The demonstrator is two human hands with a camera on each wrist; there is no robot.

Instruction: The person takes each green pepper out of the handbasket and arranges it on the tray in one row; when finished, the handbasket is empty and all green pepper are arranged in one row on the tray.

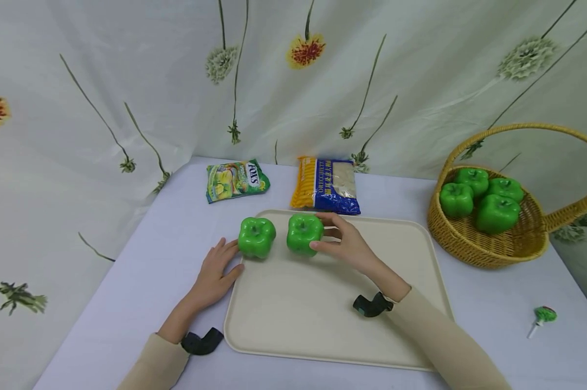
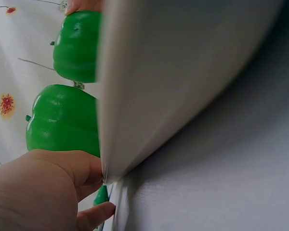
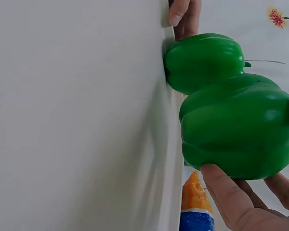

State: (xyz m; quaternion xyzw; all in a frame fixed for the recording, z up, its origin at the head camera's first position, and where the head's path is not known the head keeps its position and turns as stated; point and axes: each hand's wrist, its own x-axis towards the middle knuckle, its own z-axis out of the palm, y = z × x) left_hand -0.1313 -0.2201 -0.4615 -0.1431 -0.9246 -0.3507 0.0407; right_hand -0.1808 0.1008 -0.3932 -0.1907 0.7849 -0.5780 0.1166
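Four basketed peppers (image 1: pixel 497 213), head view only; right grip (image 1: pixel 349 244) pinches another pepper (image 1: pixel 303 234), left grip (image 1: pixel 215 276) seemingly relaxed.

Six peppers (image 1: pixel 256 237) — two hands (image 1: pixel 212 279), two packets (image 1: pixel 237 181) — one tray (image 1: pixel 293 314), one basket (image 1: pixel 461 246), one lollipop (image 1: pixel 546 314).

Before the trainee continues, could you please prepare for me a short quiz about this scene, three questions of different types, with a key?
1. What does the right hand hold?
2. True or false: the lollipop lies on the tray.
3. How many peppers show inside the basket: (a) three, (b) four, (c) six?

Key:
1. One green pepper.
2. False; the lollipop lies to the right of the tray.
3. (b) four.
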